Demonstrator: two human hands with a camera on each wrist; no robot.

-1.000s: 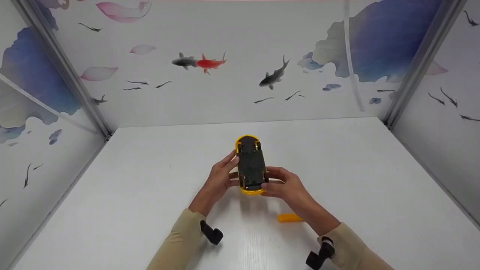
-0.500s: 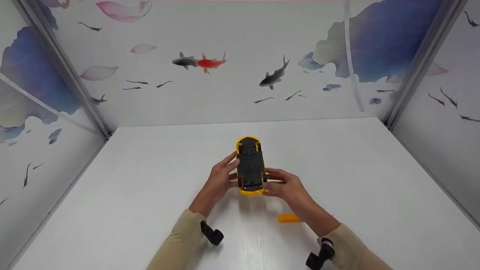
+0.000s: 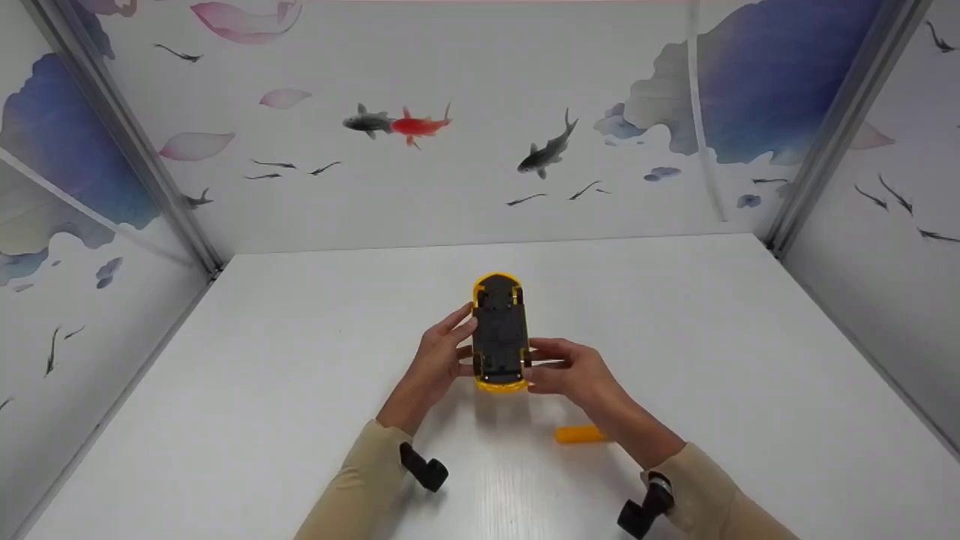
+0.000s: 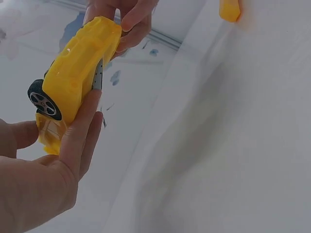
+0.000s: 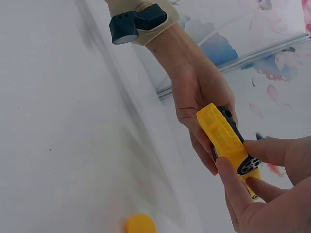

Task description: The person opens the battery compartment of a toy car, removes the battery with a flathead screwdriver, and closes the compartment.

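Note:
A yellow toy car (image 3: pixel 501 330) is held up above the white table, its black underside toward the head camera. My left hand (image 3: pixel 435 360) grips its left side, thumb near the middle of the edge. At the lower right end my right hand (image 3: pixel 581 375) pinches the car near a wheel. In the left wrist view the yellow body of the toy car (image 4: pixel 77 63) shows a black wheel with silver spokes. The right wrist view has both hands around the toy car (image 5: pixel 226 133). Beneath my right forearm lies an orange rod-like piece (image 3: pixel 581 434), partly hidden.
The white table (image 3: pixel 262 390) runs back to a white wall (image 3: pixel 450 202) printed with fish, petals and blue leaves. Similar panels stand at the left and right, with grey metal posts (image 3: pixel 847 127) in the corners. A black camera sits on each wrist.
The toy car has shifted slightly and turned a little straighter. My right forearm has moved slightly to the right, baring a bit more of the orange piece. Both hands keep their hold.

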